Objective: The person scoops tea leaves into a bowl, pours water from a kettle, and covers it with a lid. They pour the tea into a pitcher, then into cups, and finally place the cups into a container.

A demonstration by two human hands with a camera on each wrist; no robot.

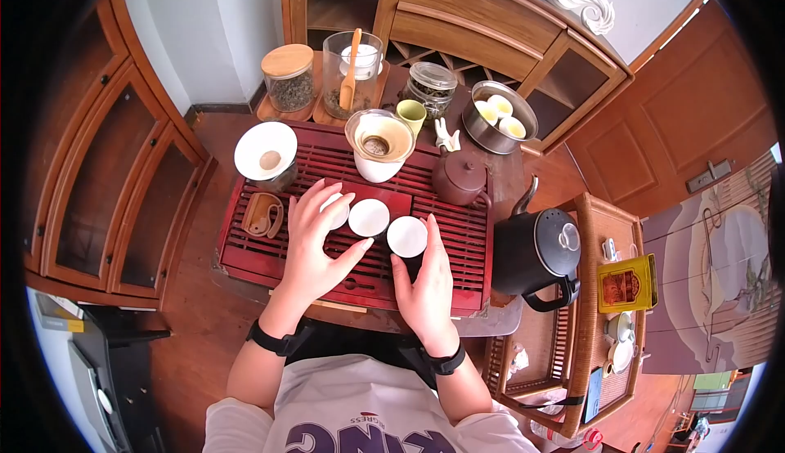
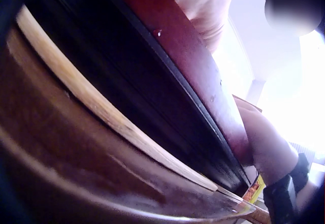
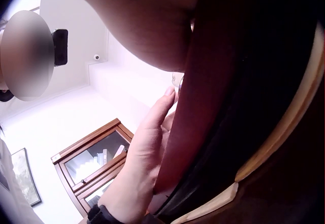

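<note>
Three small white cups stand in a row on the red slatted tea tray (image 1: 270,269). My left hand (image 1: 311,236) reaches over the left cup (image 1: 336,213), its spread fingers partly covering it. Its thumb lies just below the middle cup (image 1: 369,218). With thumb and fingers on either side, my right hand (image 1: 427,285) holds the right cup (image 1: 407,237). Both wrist views look along the tray's side from low down; the right wrist view catches the left hand (image 3: 144,153), with the cups mostly hidden.
Behind the cups stand a strainer (image 1: 376,144) on a white vessel and a brown teapot (image 1: 462,177). A white bowl-shaped top (image 1: 263,152) is at left, near a wooden holder (image 1: 262,216). A black kettle (image 1: 536,248) flanks the tray's right. Jars and a metal bowl (image 1: 491,141) line the back.
</note>
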